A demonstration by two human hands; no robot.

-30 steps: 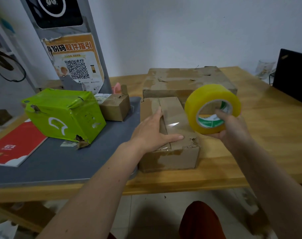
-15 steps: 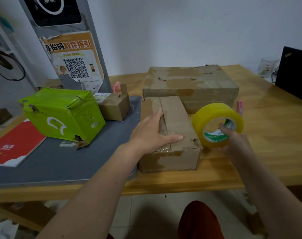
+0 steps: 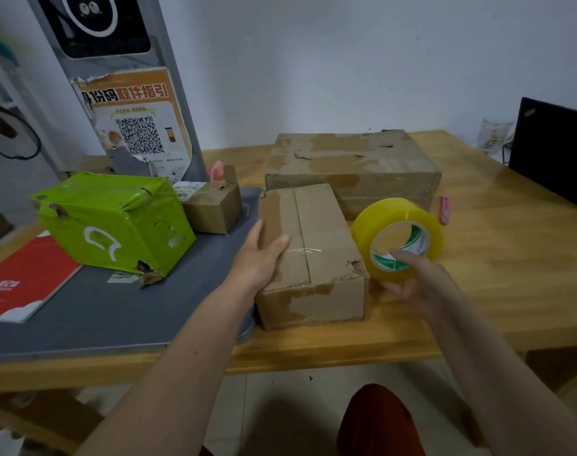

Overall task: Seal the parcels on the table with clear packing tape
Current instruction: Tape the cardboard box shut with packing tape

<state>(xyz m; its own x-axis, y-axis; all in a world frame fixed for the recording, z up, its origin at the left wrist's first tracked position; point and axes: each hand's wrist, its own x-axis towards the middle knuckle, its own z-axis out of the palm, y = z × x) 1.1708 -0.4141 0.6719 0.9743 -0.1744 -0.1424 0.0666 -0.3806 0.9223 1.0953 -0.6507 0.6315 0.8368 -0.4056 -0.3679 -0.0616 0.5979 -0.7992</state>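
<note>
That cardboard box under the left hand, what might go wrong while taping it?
The box has a torn corner by the tape roll, so tape may stick badly there. The left hand only rests flat on top, so the box could slide. The right hand might lose the tape's loose end.

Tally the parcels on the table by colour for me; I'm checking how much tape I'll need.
Brown cardboard: 3, the box under the left hand, the big box behind it, the small box.
Green: 1, the green parcel.
Total: 4.
</note>
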